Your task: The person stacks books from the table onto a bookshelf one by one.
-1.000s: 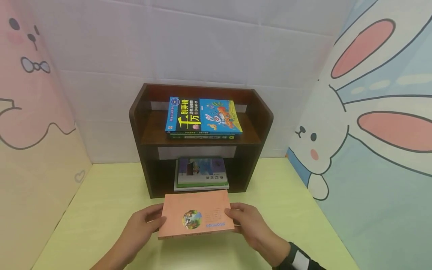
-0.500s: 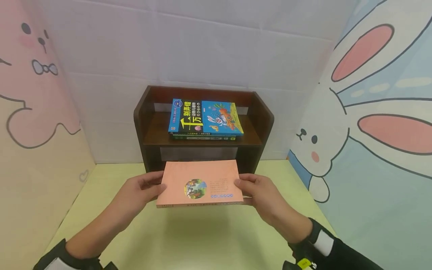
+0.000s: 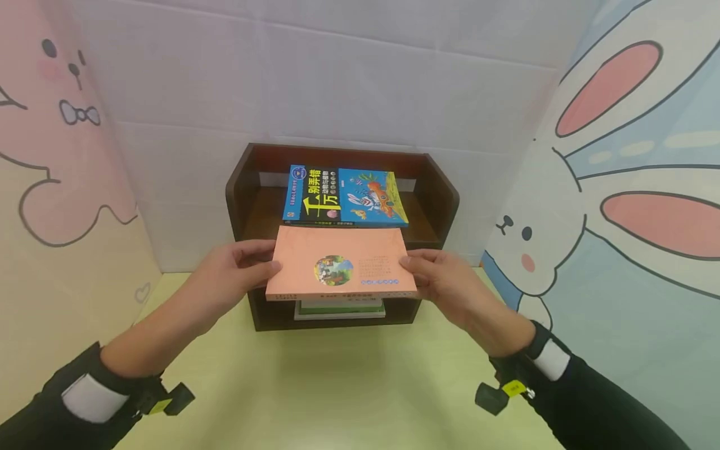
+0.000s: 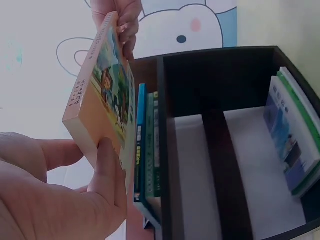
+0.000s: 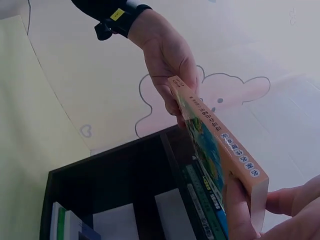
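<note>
A thick orange book (image 3: 371, 240) with a round picture is held flat in the air, spine toward me. My left hand (image 3: 239, 269) pinches its left edge, thumb on top and fingers beneath. At the opposite edge my right hand (image 3: 444, 278) grips it the same way. In the head view the book overlaps the front of the upper shelf, just nearer than a stack topped by a blue picture book (image 3: 365, 197). Both wrist views show a colourful picture on the book's underside (image 4: 112, 82) and the stacked books (image 5: 202, 200) beyond it.
A dark brown two-tier bookshelf (image 3: 239, 206) stands against the white back wall. On its lower tier lie green and white books (image 3: 340, 309), partly hidden by the orange book. The pale yellow tabletop (image 3: 337, 387) lies in front; rabbit-printed cloth (image 3: 630, 250) lines the right side.
Both hands have lifted the orange book up and forward, from in front of the lower tier to the level of the upper shelf. Both grips stay the same.
</note>
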